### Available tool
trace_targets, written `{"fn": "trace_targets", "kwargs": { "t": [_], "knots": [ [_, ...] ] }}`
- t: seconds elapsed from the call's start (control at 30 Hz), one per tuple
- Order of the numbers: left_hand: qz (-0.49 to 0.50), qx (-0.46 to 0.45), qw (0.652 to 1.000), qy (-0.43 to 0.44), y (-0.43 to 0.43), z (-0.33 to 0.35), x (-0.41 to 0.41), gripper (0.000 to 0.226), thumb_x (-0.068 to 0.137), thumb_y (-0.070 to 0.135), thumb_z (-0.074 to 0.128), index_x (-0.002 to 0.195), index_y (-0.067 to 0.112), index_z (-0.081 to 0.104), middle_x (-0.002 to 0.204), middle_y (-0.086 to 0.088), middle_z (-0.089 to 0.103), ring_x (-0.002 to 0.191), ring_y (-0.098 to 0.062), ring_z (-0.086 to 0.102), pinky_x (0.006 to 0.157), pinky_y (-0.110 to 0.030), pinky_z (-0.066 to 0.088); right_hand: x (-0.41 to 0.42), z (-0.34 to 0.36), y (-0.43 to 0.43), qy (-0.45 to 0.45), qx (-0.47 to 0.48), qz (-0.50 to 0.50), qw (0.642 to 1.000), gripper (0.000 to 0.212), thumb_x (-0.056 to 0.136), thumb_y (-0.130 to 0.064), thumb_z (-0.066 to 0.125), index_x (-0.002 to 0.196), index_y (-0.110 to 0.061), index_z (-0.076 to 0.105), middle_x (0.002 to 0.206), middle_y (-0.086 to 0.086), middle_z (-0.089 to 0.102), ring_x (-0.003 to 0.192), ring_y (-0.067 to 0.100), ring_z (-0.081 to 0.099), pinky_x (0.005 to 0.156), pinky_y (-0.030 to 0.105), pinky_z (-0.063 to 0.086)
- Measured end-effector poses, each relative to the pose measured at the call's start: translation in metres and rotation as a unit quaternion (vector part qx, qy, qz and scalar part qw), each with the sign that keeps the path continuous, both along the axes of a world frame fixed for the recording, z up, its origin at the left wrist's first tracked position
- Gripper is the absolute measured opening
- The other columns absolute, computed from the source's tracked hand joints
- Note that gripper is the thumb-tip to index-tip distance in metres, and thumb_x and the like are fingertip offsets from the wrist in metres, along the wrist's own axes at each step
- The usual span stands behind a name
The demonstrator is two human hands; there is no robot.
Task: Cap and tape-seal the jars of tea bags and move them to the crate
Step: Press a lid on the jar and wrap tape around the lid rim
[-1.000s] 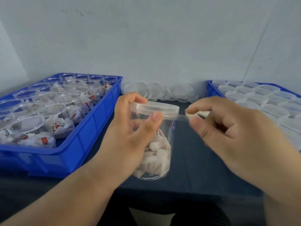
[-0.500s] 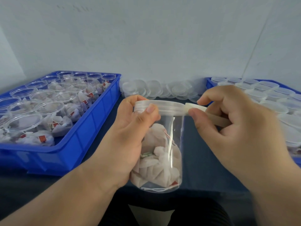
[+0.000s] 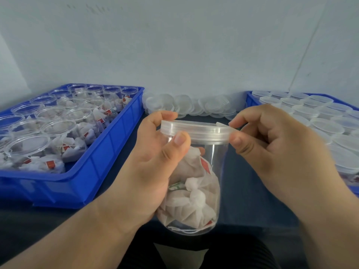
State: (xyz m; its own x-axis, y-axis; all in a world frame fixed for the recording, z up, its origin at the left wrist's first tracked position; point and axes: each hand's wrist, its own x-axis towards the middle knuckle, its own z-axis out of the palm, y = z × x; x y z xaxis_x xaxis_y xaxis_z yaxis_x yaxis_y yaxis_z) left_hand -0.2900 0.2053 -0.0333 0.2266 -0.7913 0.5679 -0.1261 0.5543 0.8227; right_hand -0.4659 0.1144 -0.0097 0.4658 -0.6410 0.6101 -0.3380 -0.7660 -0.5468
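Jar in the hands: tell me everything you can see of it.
The jar is clear, round plastic, roughly upright, packed with white tea bags, some with red tags. A translucent ribbed lid sits on its mouth. The left hand grips its side, thumb at the lid's rim. The right hand pinches a pale tape strip against the rim's right side.

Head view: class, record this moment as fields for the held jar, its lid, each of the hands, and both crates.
jar: clear, holds tea bags
lid: on the jar
left hand: grips jar's upper part
right hand: pinches tape at lid's rim
left crate: blue, uncapped jars of tea bags
right crate: blue, capped jars
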Motion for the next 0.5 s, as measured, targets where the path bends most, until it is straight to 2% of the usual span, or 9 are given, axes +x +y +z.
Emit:
{"fn": "trace_targets", "kwargs": {
  "t": [0.03, 0.1, 0.13, 0.2, 0.23, 0.33, 0.43, 0.5],
  "knots": [
    [0.004, -0.008, 1.000, -0.013, 0.003, -0.003, 0.001, 0.074, 0.068, 0.078, 0.058, 0.106, 0.016, 0.042, 0.086, 0.024, 0.073, 0.089, 0.025, 0.060, 0.079, 0.002, 0.044, 0.000, -0.001, -0.001, 0.002, 0.005, 0.005, 1.000, 0.028, 0.081, -0.069, 0.049, 0.094, -0.044, 0.057, 0.083, -0.019, 0.063, 0.072, -0.003, 0.058, 0.060, 0.000, 0.038],
    [0.026, 0.003, 0.999, 0.020, -0.002, -0.008, 0.002, 0.081, 0.064, 0.078, 0.068, 0.118, 0.019, 0.052, 0.095, 0.011, 0.076, 0.098, 0.011, 0.068, 0.080, -0.007, 0.051, 0.000, -0.004, -0.004, 0.005, 0.013, 0.014, 1.000, 0.028, 0.084, -0.071, 0.049, 0.097, -0.047, 0.056, 0.083, -0.017, 0.063, 0.072, 0.000, 0.058, 0.058, 0.002, 0.039],
    [0.002, 0.026, 0.999, 0.048, -0.002, -0.011, 0.002, 0.076, 0.064, 0.077, 0.071, 0.119, 0.026, 0.062, 0.100, 0.010, 0.077, 0.100, 0.001, 0.071, 0.080, -0.015, 0.055, 0.001, -0.006, -0.005, 0.007, 0.011, 0.016, 1.000, 0.028, 0.084, -0.070, 0.047, 0.098, -0.048, 0.057, 0.082, -0.016, 0.063, 0.072, 0.002, 0.058, 0.058, 0.003, 0.039],
    [-0.038, 0.059, 0.996, 0.047, -0.001, -0.014, 0.002, 0.051, 0.069, 0.074, 0.072, 0.107, 0.040, 0.075, 0.103, 0.009, 0.077, 0.100, -0.011, 0.074, 0.079, -0.025, 0.059, 0.002, -0.009, -0.006, 0.008, -0.004, 0.017, 1.000, 0.029, 0.088, -0.067, 0.046, 0.103, -0.046, 0.058, 0.080, -0.013, 0.061, 0.070, 0.004, 0.058, 0.058, 0.003, 0.039],
    [-0.042, 0.072, 0.995, 0.045, -0.001, -0.013, 0.001, 0.046, 0.070, 0.073, 0.073, 0.103, 0.041, 0.077, 0.103, 0.006, 0.077, 0.099, -0.014, 0.074, 0.080, -0.028, 0.060, 0.003, -0.010, -0.006, 0.008, -0.010, 0.019, 1.000, 0.031, 0.089, -0.066, 0.045, 0.106, -0.044, 0.059, 0.080, -0.012, 0.061, 0.071, 0.004, 0.057, 0.059, 0.004, 0.039],
    [-0.043, 0.102, 0.992, 0.063, -0.001, -0.009, 0.005, 0.052, 0.069, 0.072, 0.077, 0.103, 0.032, 0.076, 0.102, -0.004, 0.076, 0.095, -0.020, 0.075, 0.078, -0.038, 0.062, 0.005, -0.013, -0.005, 0.009, -0.016, 0.009, 1.000, 0.043, 0.087, -0.065, 0.041, 0.112, -0.037, 0.062, 0.078, -0.010, 0.059, 0.072, 0.001, 0.056, 0.061, 0.005, 0.040],
    [-0.056, 0.112, 0.991, 0.041, 0.000, -0.006, 0.007, 0.046, 0.071, 0.071, 0.076, 0.102, 0.037, 0.077, 0.101, 0.000, 0.076, 0.095, -0.017, 0.075, 0.079, -0.037, 0.063, 0.005, -0.015, -0.003, 0.020, -0.047, -0.021, 0.998, 0.043, 0.089, -0.065, 0.042, 0.113, -0.034, 0.062, 0.063, -0.014, 0.054, 0.071, -0.001, 0.054, 0.051, 0.009, 0.036],
    [-0.058, 0.117, 0.991, 0.041, 0.000, -0.004, 0.007, 0.043, 0.073, 0.067, 0.077, 0.103, 0.037, 0.078, 0.103, -0.002, 0.076, 0.097, -0.017, 0.074, 0.079, -0.033, 0.062, 0.006, -0.014, 0.000, 0.029, -0.061, -0.026, 0.997, 0.042, 0.090, -0.067, 0.042, 0.112, -0.036, 0.059, 0.063, -0.017, 0.053, 0.073, 0.002, 0.055, 0.053, 0.016, 0.038]
  ]
}}
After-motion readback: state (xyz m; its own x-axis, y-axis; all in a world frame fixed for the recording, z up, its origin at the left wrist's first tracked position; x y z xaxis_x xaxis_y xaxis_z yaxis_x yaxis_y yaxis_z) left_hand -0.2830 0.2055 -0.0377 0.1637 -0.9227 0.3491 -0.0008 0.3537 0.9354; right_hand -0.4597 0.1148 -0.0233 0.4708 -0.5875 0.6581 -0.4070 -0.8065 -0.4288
